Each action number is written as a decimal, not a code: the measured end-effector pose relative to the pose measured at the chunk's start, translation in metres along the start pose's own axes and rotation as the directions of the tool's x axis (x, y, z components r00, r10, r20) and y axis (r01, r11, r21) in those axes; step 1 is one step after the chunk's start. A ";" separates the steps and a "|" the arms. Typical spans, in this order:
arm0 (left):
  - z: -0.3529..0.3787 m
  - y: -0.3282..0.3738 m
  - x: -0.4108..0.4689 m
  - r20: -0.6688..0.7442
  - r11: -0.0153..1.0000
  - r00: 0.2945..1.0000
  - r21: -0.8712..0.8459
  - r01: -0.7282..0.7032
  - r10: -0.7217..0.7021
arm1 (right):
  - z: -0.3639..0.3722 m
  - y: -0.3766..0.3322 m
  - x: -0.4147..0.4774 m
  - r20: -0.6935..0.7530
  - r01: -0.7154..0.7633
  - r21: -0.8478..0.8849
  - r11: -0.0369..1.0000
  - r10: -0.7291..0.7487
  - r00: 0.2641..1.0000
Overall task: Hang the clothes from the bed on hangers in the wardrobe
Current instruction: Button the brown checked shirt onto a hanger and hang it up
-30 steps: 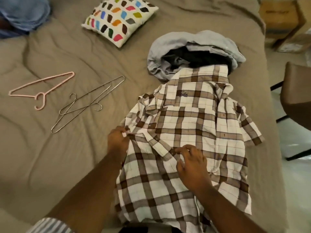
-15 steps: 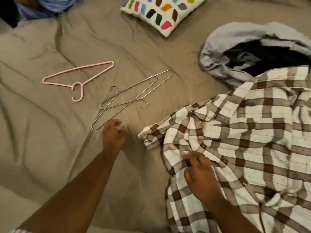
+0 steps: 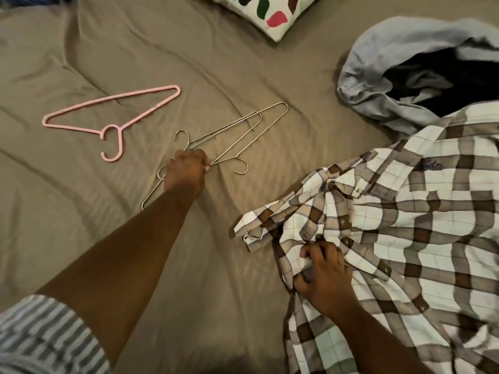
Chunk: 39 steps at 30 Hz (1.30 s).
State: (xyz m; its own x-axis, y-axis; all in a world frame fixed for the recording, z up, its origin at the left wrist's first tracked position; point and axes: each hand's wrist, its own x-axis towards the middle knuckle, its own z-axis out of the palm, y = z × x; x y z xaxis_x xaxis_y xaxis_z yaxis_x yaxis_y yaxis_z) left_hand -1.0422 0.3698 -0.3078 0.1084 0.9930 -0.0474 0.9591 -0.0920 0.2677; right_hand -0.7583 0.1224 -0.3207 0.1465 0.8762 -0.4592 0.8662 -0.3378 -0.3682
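Observation:
A brown-and-white plaid shirt [image 3: 405, 225] lies spread on the right of the bed. My right hand [image 3: 324, 273] grips a bunch of its fabric near the button placket. Two metal wire hangers [image 3: 243, 133] lie crossed on the bed left of the shirt. My left hand [image 3: 186, 172] has its fingers curled round their wires near the hooks. Further left lies a pink plastic hanger [image 3: 113, 114], apart from both hands. Behind the shirt sits a heap of grey-blue and dark clothes [image 3: 399, 66].
The bed [image 3: 81, 225] is covered in a wrinkled taupe sheet. A white pillow with coloured patches [image 3: 270, 14] lies at the top edge. My striped sleeve [image 3: 40, 338] shows at the lower left.
My left hand let go of the shirt, reached left and closed on the metal hangers. My right hand stayed gripping the shirt. The view swung left and closer to the bed.

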 end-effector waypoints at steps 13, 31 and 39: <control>-0.052 0.115 -0.067 -0.415 0.910 0.907 -0.397 -0.116 -0.066 | -0.065 0.021 -0.001 0.177 -0.001 0.552 0.834 -0.116 0.977; 0.034 0.402 -0.221 -0.197 0.856 0.926 -0.357 -0.374 0.322 | -0.206 0.173 -0.088 0.134 -0.087 0.960 -0.266 0.164 0.977; 0.052 0.448 -0.230 -0.264 0.768 0.780 -0.171 -0.617 0.567 | -0.237 0.217 -0.087 0.037 0.012 0.993 -0.116 0.407 0.913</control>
State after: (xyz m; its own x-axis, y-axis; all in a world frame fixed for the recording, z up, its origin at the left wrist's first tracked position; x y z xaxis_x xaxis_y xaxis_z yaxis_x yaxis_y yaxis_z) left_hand -0.6240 0.0965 -0.2271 0.5599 0.7420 0.3686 0.6252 -0.6703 0.3998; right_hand -0.4697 0.0546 -0.1686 0.4684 0.6496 -0.5989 -0.5736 -0.2920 -0.7653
